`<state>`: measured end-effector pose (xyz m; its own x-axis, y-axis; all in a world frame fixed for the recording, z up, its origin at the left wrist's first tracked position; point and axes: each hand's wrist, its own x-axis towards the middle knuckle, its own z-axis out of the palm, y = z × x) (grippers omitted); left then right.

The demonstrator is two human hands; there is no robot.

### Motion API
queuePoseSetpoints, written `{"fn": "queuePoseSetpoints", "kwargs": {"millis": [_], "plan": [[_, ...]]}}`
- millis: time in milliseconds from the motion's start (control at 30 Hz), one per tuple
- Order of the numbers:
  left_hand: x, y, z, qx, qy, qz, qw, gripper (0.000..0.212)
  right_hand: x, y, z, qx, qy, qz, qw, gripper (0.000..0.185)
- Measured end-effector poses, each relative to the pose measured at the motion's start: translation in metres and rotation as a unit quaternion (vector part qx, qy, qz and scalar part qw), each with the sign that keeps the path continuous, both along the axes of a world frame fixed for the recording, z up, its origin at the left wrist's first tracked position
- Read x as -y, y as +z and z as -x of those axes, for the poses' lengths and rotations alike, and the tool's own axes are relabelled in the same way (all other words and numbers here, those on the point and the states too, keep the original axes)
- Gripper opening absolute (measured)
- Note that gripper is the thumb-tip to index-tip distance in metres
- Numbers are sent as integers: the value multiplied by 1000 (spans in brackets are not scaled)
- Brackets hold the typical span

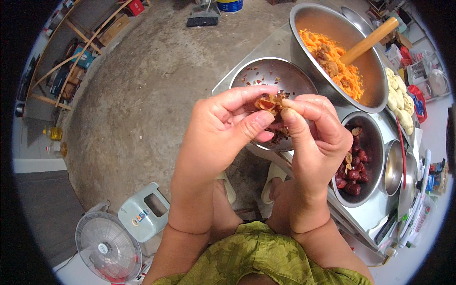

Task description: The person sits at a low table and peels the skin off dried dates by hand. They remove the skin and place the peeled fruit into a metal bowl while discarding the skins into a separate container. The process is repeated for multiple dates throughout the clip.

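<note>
My left hand holds a torn, brownish-red piece of fruit, apparently a date, between thumb and fingers. The fingertips of my right hand pinch the same piece from the other side. Beneath both hands is a steel bowl with small dark fruit bits stuck to its inside. To the right a second steel bowl holds dark red dates and a few pale brown scraps. A large steel basin behind contains orange mash with a brown paste and a wooden rolling pin standing in it.
On the table at right are pale dough pieces, a small metal bowl and red chopsticks. A fan and a plastic stool stand on the floor at lower left. A dustpan with broom lies farther off.
</note>
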<state>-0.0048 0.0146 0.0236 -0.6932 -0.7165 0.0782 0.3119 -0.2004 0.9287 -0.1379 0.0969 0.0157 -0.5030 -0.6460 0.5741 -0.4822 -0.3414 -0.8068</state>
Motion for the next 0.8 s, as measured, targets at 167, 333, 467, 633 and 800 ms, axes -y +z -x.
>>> {"fn": "queuePoseSetpoints", "kwargs": {"millis": [167, 333, 467, 633, 800], "plan": [[5, 0, -4, 22, -32, -13, 999, 40, 0, 6, 0, 51, 31, -14, 998, 22], [3, -2, -5, 23, -27, -6, 999, 39, 1, 3, 0, 64, 54, -21, 996, 22], [3, -2, -5, 34, -36, 1, 999, 38, 1, 1, 2, 36, 47, -19, 998, 11], [1, 0, -3, 45, -56, 1, 997, 38, -1, 3, 0, 100, 54, -21, 993, 6], [4, 0, -4, 41, -76, -15, 996, 38, -3, 6, -3, 283, 83, 16, 955, 9]]}}
